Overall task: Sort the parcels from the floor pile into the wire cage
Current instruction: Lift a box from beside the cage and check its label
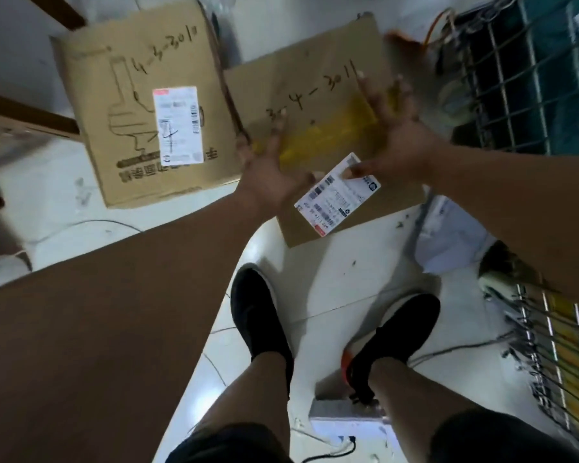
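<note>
Both my hands are out in front of me over the flat box, fingers spread wide and gripping nothing. My left hand hangs over the box's left edge, palm turned inward, fingertips over the yellow tape; whether it touches the cardboard I cannot tell through the blur. My right hand is splayed over the right half, and its thumb lies on or just above the corner of the white label. The box lies on the floor ahead of my shoes, beside a second box to its left. The cage stands to the right, near the box.
</note>
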A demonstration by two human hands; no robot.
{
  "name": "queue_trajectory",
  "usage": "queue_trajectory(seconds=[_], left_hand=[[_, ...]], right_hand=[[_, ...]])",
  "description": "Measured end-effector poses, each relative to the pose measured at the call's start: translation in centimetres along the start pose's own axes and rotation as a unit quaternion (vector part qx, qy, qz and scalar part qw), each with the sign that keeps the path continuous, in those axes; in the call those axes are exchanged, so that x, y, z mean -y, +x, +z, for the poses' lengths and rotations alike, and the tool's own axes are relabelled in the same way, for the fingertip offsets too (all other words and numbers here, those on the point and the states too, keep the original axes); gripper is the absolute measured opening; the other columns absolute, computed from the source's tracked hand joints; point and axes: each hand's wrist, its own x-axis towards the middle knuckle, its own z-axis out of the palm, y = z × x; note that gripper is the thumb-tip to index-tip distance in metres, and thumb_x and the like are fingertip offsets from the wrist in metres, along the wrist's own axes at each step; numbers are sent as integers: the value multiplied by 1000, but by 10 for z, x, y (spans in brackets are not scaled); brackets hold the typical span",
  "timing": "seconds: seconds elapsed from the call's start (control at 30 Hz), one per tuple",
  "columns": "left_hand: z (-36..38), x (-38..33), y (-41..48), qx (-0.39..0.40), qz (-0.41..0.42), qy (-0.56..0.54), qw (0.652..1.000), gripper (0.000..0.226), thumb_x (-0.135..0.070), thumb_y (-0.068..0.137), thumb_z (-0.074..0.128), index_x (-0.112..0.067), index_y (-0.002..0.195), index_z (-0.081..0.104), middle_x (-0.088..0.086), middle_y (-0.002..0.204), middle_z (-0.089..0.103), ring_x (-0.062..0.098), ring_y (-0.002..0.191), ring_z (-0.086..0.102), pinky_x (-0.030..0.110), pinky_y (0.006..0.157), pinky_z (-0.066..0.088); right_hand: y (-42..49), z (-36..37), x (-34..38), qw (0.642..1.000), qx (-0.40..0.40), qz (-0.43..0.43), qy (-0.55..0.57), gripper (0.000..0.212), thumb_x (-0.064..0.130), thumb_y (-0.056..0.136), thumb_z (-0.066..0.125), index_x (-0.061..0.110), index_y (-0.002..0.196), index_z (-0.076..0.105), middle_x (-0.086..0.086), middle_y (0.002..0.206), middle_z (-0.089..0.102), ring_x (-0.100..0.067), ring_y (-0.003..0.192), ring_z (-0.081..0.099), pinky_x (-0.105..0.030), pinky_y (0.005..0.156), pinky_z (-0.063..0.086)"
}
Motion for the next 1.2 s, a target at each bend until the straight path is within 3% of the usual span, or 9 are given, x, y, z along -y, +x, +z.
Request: queue_trajectory(seconds=[0.07, 0.17, 0.33, 0.5, 0.7, 0.83, 1.03, 1.2], left_hand=[[11, -3, 9, -17, 4, -12, 1000, 115, -70, 66, 82, -68, 150, 5, 17, 166, -15, 53, 147, 26, 55, 118, 36], [15, -20, 10, -53, -15, 7, 998, 117, -61, 65, 88, -65, 152, 9, 15, 164, -25, 55, 148, 15, 57, 119, 32], [-15, -49, 4, -92, 38, 52, 994, 118, -55, 67, 90, -69, 149, 7, 14, 163, -27, 58, 147, 14, 62, 118, 31], [-84, -100, -21, -119, 107, 79, 984, 116, -47, 67, 92, -69, 149, 14, 11, 163, -32, 44, 153, 11, 51, 124, 27], [-200, -210, -63, -102, 174, 95, 975, 108, -49, 63, 94, -59, 151, 32, 12, 165, -17, 33, 154, 12, 35, 127, 15], [-267, -301, -112, -79, 188, 115, 972, 108, -45, 60, 96, -56, 150, 38, 8, 165, -13, 30, 154, 12, 21, 121, 7], [-317, -425, -202, -57, 202, 178, 961, 113, -54, 60, 94, -56, 153, 28, 4, 162, -11, 39, 151, 11, 31, 125, 8], [-329, -524, -257, -57, 271, 254, 927, 112, -61, 63, 89, -55, 154, 24, 6, 161, 5, 41, 147, 24, 42, 124, 24]], right_hand=[[5, 5, -4, 999, 4, 1, 33, 138, 49, 67, 91, 65, 148, -19, -6, 166, -29, -47, 153, 8, -56, 119, 29], [3, 9, -5, 998, -20, -4, 67, 136, 52, 64, 93, 66, 149, -12, -7, 166, -20, -46, 152, 16, -50, 119, 32], [-14, -11, 12, 989, -91, -19, 117, 130, 53, 62, 93, 69, 149, -2, -7, 164, -11, -40, 152, 15, -51, 122, 30], [-48, -76, 59, 981, -127, -17, 146, 129, 53, 62, 93, 69, 149, 0, -10, 165, -16, -39, 154, 12, -49, 122, 28], [-105, -194, 128, 969, -176, -5, 175, 126, 57, 64, 90, 75, 143, -7, -3, 165, -19, -49, 147, 23, -60, 118, 33], [-164, -272, 168, 957, -212, 16, 197, 129, 59, 62, 90, 73, 144, -9, -5, 164, -17, -51, 145, 27, -58, 118, 34], [-267, -379, 190, 951, -223, 30, 211, 133, 63, 60, 90, 66, 149, -9, -7, 164, -9, -47, 146, 27, -53, 121, 32], [-346, -451, 184, 935, -263, 66, 230, 126, 61, 65, 88, 59, 154, -2, -10, 163, 2, -46, 141, 34, -54, 120, 32]])
